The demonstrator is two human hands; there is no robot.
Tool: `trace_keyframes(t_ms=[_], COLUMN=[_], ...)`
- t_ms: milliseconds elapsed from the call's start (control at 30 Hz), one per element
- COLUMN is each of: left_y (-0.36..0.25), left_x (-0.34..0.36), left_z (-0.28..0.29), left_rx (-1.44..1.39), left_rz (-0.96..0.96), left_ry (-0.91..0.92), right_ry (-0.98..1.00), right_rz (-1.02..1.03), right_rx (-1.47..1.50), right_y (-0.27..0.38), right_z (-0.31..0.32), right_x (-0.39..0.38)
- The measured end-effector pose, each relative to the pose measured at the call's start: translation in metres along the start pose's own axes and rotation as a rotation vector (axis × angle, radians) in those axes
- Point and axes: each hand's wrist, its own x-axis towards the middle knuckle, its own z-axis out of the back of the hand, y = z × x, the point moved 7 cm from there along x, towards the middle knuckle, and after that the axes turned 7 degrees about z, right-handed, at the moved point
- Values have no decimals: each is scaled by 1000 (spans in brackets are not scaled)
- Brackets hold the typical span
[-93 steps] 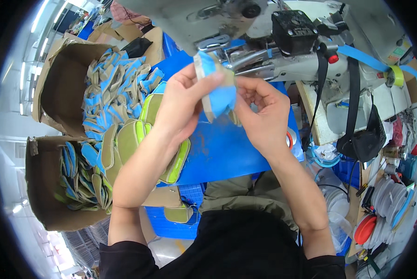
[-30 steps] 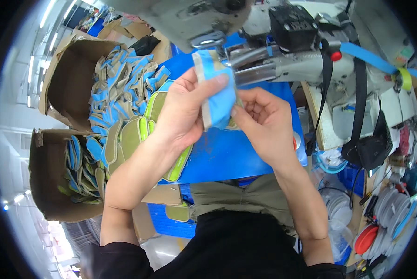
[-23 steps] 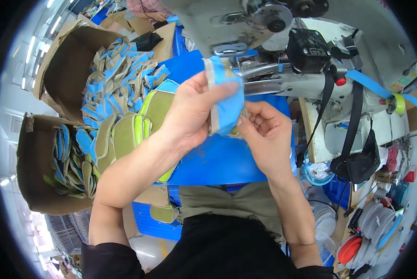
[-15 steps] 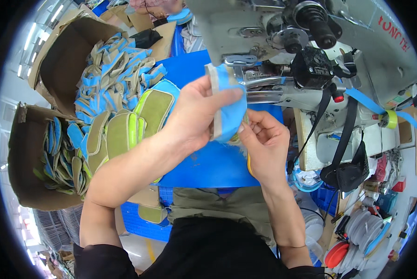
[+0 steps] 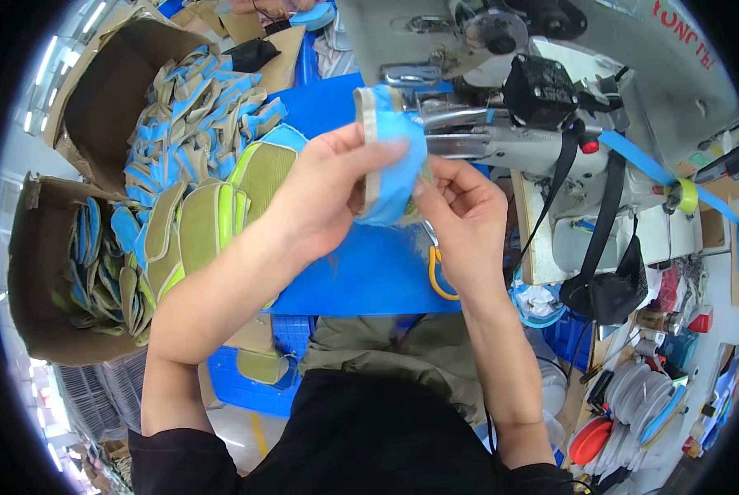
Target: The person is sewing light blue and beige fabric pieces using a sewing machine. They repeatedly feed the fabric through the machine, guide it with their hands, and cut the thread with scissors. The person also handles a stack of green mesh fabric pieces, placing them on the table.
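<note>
My left hand [image 5: 324,186] is closed on a slipper upper [image 5: 398,173], a curved blue fabric band with beige edging, its thumb lying across the blue face. At the band's lower right edge, my right hand [image 5: 464,214] pinches the same piece between thumb and fingertips. The band is held above the blue work table [image 5: 357,276], in front of the sewing machine's metal arms [image 5: 460,132]. Beside my right hand shows a pair of orange-handled scissors [image 5: 433,272], partly covered; whether that hand touches them I cannot tell.
Green padded sole-shaped pieces [image 5: 200,219] lie stacked on the left. Behind them is a heap of blue-and-beige bands [image 5: 192,124]. A cardboard box [image 5: 27,272] holds more pieces. The grey sewing machine [image 5: 633,49] overhangs the right, with a blue tape [image 5: 642,157] running to a yellow-green roll.
The whole view has shifted slightly. Both hands still hold the band, and it has turned a little. More of the orange scissor handle shows beside my right hand.
</note>
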Motion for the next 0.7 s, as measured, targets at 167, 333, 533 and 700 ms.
trace_keyframes(t_ms=[167,333,533,700], left_y=[13,9,3,2], left_x=[7,1,5,3], left_z=[14,6,-1,-5], left_rx=[-355,-225,6,27], left_rz=[170,168,21,36], left_ry=[149,-20,-79,-97], right_ry=[10,-17,-11,-31], right_rz=[-28,-6,7,-3], right_rx=[-40,-1,1,17], right_y=[3,-4,-4,1], right_z=[1,1,2,-1], right_x=[2,1,-1,-3])
